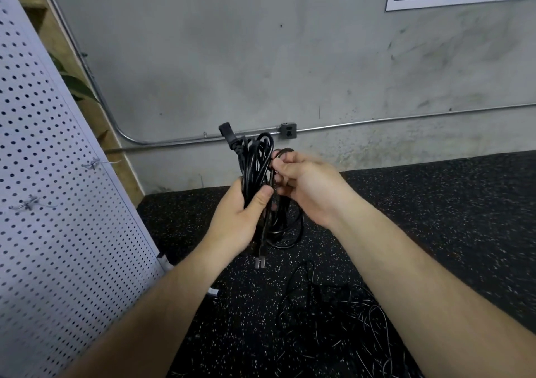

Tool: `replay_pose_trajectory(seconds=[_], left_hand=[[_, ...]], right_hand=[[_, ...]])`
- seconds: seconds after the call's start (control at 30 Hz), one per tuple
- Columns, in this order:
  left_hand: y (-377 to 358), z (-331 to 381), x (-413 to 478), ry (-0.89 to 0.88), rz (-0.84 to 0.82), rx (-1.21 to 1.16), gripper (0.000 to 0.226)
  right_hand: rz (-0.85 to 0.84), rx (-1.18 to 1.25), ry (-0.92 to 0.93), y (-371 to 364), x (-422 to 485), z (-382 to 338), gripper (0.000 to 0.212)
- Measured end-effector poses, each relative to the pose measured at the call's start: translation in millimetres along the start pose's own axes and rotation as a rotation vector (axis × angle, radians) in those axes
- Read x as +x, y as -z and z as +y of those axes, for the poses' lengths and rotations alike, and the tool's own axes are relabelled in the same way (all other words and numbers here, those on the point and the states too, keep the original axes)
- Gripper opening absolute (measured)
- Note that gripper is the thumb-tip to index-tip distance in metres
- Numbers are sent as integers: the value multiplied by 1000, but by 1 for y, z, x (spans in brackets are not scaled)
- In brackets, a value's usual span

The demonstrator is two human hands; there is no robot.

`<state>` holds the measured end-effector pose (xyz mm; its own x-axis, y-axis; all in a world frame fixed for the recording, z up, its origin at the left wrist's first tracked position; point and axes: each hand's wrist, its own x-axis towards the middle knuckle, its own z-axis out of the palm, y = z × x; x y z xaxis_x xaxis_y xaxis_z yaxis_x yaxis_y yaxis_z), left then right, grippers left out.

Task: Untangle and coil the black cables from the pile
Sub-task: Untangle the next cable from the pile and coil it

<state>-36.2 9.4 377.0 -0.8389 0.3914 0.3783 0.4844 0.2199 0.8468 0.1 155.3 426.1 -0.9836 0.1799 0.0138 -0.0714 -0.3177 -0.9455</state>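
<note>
A bundle of black power cable (pixel 255 160) stands upright in front of me, folded into long loops. My left hand (pixel 242 215) grips the bundle around its middle, thumb across the front. My right hand (pixel 301 183) pinches a strand near the top of the loops. A black socket end (pixel 227 135) sticks up at the top left of the bundle, and a pronged plug (pixel 260 261) hangs below my left hand. More loops (pixel 285 226) dangle under my right hand. A tangled pile of thin black cables (pixel 333 313) lies on the floor below.
The floor is black speckled rubber matting (pixel 435 203). A white perforated panel (pixel 58 203) leans at the left. A grey concrete wall (pixel 261 58) behind carries a metal conduit and an outlet box (pixel 288 131).
</note>
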Motion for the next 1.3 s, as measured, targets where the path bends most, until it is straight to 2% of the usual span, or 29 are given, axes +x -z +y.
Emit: replay_pose_trajectory(seconds=[0.1,0.17,0.23,0.27,0.3,0.37,0.4,0.47,0.53,0.67,0.73,0.8,0.87,0.97,1.03,1.1,1.17,1.23,1.3], left_hand=[[-3,0,-3,75,-74,-179,18],[-1,1,-3,146,-72,-276,19],[2,3,0,205,-61,-374,26],[4,4,2,229,-59,-445,28],[7,5,3,249,-62,-531,29],[10,7,6,277,-96,-694,33],[11,7,6,283,-125,-733,35],[11,7,6,289,-189,-742,39],[10,6,5,294,-234,-748,40],[11,5,4,284,-312,-716,42],[10,7,4,321,-255,-642,46],[7,9,5,387,-103,-560,42],[4,9,5,373,38,-377,33],[-3,7,2,287,177,-177,29],[-4,5,1,250,213,-123,26],[0,1,1,200,186,-41,19],[5,-2,3,126,145,29,6],[6,-5,3,58,106,108,11],[0,-5,1,-6,63,184,18]], right_hand=[[40,-148,27,3,-5,-3,8],[182,-464,174,9,-7,-5,11],[409,-820,374,18,-7,-2,30],[480,-887,383,24,-6,2,48],[466,-858,284,29,-6,6,67],[240,-566,-55,32,-8,14,94],[86,-373,-194,31,-9,19,90],[-99,-145,-302,28,-10,23,58],[-145,-76,-319,26,-12,23,34],[-211,8,-377,29,-12,24,20],[-157,27,-352,29,-9,27,7],[-34,63,-264,22,-8,32,23],[83,46,-137,10,-10,38,25],[204,-242,139,-3,-10,54,15],[201,-446,233,-3,-8,59,11],[118,-546,198,1,-8,53,21],[83,-544,158,2,-10,46,53],[183,-460,90,-3,-11,41,87],[295,-412,-6,-11,-11,40,105]])
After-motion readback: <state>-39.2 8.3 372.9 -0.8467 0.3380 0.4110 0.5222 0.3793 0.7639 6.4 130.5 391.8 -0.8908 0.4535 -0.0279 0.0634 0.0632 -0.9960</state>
